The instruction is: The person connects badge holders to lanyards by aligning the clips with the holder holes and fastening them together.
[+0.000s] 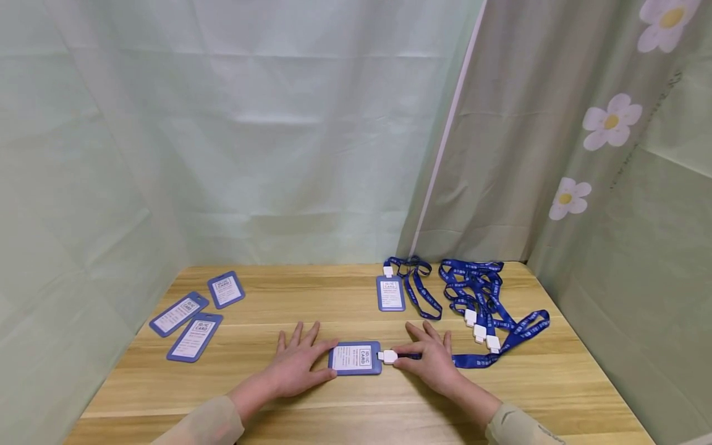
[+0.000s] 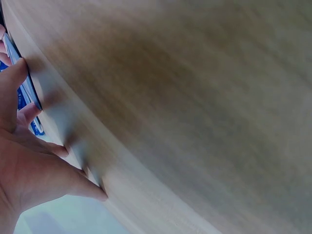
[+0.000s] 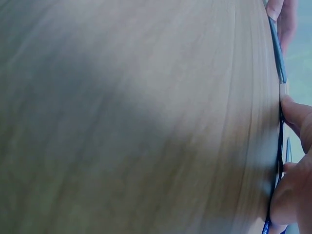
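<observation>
Held card holder: blue card holder (image 1: 354, 358) at the table's near middle, between the hands; print reads "ID/IC CARD", turned sideways; smaller lines unreadable.
Left hand: left hand (image 1: 297, 364) has thumb and forefinger on two corners of the card holder, holding that end; other fingers spread on the table (image 1: 311, 395).
Right hand: right hand (image 1: 431, 364) pinches a white clip (image 1: 390, 356) between thumb and forefinger, narrow grip; other fingers out past it.
Clip and card: clip's tab meets the card's slotted end; whether it is through the slot, cannot tell.
Blue strap: blue strap (image 1: 473, 361) runs from the clip, partly hidden under the right hand, out the other side; pale characters on it, too small to read.
Loose cards: three loose card holders (image 1: 194, 337) far left, "ID/IC CARD" on each, fine print blurred.
Finished-looking set: upright-facing badge (image 1: 391, 293) at the back, same heading, clip and looped strap joined to it.
Strap pile: tangled straps (image 1: 479, 293) back right, ends overlapping, three spare clips (image 1: 479, 334) in a row.
Left wrist view: hand cut off at the edge; card seen edge-on, print not visible.
Right wrist view: thumb against the clip from the side, strap as a thin dark line; mostly blurry wood.
Backdrop: curtain (image 1: 311, 154), daisy prints on the right.
</observation>
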Available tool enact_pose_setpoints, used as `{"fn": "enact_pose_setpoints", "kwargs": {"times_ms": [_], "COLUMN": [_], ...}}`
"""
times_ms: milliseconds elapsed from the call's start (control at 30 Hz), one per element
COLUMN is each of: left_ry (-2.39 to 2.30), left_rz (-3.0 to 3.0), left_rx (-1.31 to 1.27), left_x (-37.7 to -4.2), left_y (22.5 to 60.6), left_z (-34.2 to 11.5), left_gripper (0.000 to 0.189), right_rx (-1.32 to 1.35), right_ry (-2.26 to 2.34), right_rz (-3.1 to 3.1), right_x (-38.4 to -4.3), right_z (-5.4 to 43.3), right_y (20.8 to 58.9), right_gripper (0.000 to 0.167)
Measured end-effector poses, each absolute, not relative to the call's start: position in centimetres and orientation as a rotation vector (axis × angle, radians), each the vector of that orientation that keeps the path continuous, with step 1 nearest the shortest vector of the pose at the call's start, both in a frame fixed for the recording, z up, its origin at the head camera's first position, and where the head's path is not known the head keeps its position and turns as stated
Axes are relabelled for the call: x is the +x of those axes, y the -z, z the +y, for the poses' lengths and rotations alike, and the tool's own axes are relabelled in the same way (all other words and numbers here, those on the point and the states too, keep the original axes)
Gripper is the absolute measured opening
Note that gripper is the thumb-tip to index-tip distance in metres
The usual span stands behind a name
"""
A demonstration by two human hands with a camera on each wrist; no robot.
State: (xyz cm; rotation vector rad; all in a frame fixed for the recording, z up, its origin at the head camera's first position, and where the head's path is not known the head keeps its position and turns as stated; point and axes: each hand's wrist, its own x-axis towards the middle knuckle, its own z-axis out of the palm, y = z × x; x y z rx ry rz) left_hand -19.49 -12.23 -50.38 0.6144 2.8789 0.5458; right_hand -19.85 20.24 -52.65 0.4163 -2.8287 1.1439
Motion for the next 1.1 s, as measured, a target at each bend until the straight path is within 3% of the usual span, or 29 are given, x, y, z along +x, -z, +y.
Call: {"fn": "enact_pose_setpoints", "kwargs": {"times_ms": [1100], "left_ry": [-0.555], "left_rz": [2.874], "left_rx": [0.610], "left_x": [-19.32], "left_y": [50.34], "left_z": [-12.20], "left_gripper": [0.065], "right_rx": [0.403], "right_ry": [-1.130], "right_rz": [-2.842], "right_x": [-19.84], "right_z": [20.09], "right_y": [52.65], "right_gripper": [0.021]}}
